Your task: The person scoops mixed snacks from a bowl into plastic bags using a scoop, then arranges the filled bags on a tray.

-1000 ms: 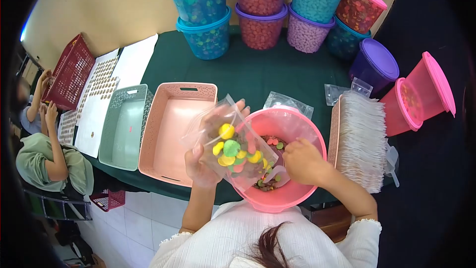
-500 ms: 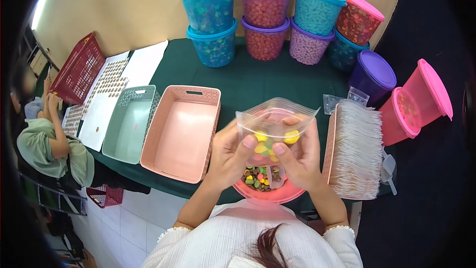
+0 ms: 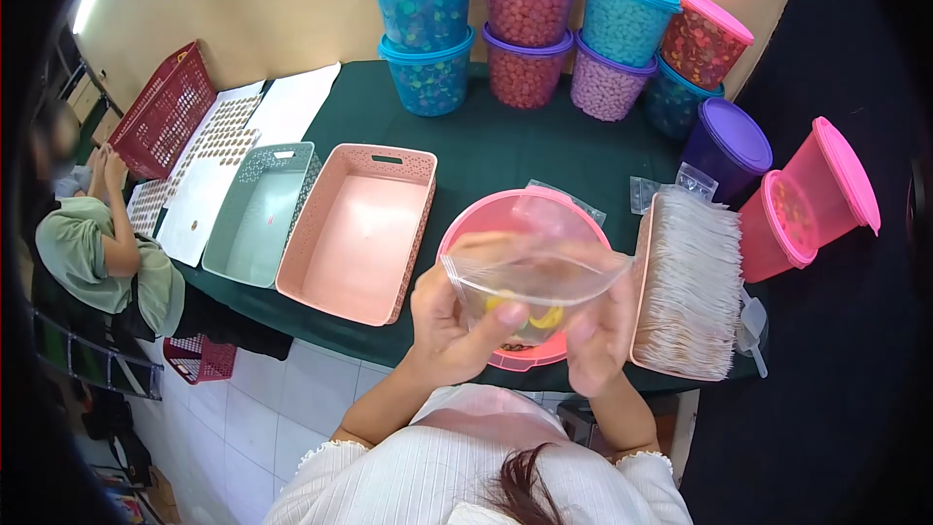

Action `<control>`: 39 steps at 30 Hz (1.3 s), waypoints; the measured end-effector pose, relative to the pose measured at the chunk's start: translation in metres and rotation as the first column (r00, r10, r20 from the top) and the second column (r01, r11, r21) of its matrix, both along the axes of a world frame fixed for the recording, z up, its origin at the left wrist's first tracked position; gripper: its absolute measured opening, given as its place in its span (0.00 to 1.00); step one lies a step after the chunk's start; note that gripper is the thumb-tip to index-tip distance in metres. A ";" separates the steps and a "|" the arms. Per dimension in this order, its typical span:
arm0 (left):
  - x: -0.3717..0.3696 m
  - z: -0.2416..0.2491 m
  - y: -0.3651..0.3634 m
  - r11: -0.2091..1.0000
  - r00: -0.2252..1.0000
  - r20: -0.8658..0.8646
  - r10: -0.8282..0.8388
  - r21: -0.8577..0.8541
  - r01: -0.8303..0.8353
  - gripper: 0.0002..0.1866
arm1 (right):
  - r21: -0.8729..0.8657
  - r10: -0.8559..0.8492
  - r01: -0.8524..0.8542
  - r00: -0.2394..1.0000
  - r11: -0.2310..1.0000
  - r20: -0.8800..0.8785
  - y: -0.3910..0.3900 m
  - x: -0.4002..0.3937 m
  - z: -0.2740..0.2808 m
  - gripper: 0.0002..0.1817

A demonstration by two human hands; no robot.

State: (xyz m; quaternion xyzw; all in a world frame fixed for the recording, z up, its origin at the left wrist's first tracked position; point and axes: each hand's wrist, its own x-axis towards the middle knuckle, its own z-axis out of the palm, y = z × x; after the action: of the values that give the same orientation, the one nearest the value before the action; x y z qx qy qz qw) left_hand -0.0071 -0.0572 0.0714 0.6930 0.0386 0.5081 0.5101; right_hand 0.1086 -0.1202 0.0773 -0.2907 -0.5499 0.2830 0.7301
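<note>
A clear zip bag (image 3: pixel 544 282) is held up over a pink tub (image 3: pixel 476 222), with yellow and other coloured sweets low inside it. My left hand (image 3: pixel 452 326) is closed on the bag's left side, its thumb across the front. On the bag's right side is my right hand (image 3: pixel 604 335), also closed on it but smeared by motion. Chocolate-coloured pieces show at the tub's bottom beneath the bag; the hands and bag hide most of the tub's inside.
Left of the tub are a pink basket (image 3: pixel 355 233) and a green basket (image 3: pixel 258 219). To the right stands a basket of stacked bags (image 3: pixel 685 287), with a white scoop (image 3: pixel 753 326) beside it. Lidded candy buckets (image 3: pixel 530 24) line the back. A person (image 3: pixel 107 243) sits at far left.
The bag has tilted and dropped, so more of the pink tub shows behind it. My right thumb has shifted off the bag's front toward the right. The view has moved slightly.
</note>
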 end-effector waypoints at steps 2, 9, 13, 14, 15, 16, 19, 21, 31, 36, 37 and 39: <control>0.010 0.013 -0.014 0.964 0.972 0.223 -0.069 -0.236 0.123 0.25 | 0.047 -0.043 0.048 0.993 0.998 -0.109 0.001 -0.011 0.007 0.28; -0.014 0.008 -0.013 0.986 0.966 0.210 0.153 0.031 -0.163 0.12 | 0.267 -0.199 0.176 0.978 0.948 0.062 -0.012 -0.006 0.005 0.09; -0.027 0.016 -0.017 0.968 0.915 0.328 0.233 0.013 -0.251 0.03 | 0.265 -0.185 0.175 0.983 0.948 0.011 -0.010 -0.027 0.012 0.04; -0.031 0.016 -0.015 0.963 0.899 0.361 0.247 0.011 -0.269 0.03 | 0.265 -0.170 0.160 0.985 0.951 0.015 -0.006 -0.029 0.013 0.04; -0.038 0.014 -0.012 0.970 0.907 0.356 0.227 0.003 -0.244 0.04 | 0.226 -0.129 0.119 0.991 0.967 0.033 -0.003 -0.030 0.014 0.05; -0.047 0.013 -0.010 0.965 0.902 0.356 0.243 0.004 -0.261 0.04 | 0.187 -0.087 0.076 0.995 0.979 0.048 0.002 -0.032 0.015 0.06; -0.071 0.014 -0.002 0.961 0.936 0.235 0.260 0.027 -0.274 0.06 | 0.016 -0.113 0.112 0.966 0.994 0.233 0.013 -0.045 0.029 0.08; -0.085 0.019 0.001 0.975 0.968 0.122 0.221 -0.011 -0.222 0.07 | 0.072 -0.022 0.008 0.982 0.997 0.189 0.027 -0.057 0.014 0.09; -0.177 -0.007 0.070 0.948 0.957 0.062 0.283 -0.171 -0.270 0.08 | 0.003 0.077 -0.077 0.997 0.997 -0.012 0.099 -0.167 -0.008 0.16; -0.226 -0.018 0.113 0.972 0.986 0.075 0.152 -0.192 -0.135 0.07 | -0.038 0.075 -0.069 0.982 0.997 0.176 0.145 -0.208 -0.019 0.16; -0.236 -0.022 0.119 0.967 0.987 0.062 0.145 -0.218 -0.128 0.07 | 0.027 0.052 -0.057 0.987 0.998 0.155 0.156 -0.219 -0.025 0.16; -0.255 -0.025 0.134 0.960 0.977 0.044 0.208 -0.202 -0.195 0.06 | 0.092 0.025 -0.034 0.995 0.995 0.097 0.177 -0.243 -0.034 0.14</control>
State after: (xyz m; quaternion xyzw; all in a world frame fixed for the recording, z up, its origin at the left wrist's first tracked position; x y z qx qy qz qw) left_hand -0.2625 0.0772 0.0462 0.6147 0.1423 0.5733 0.5227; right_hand -0.1343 0.0567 0.0435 -0.2616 -0.6012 0.2534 0.7113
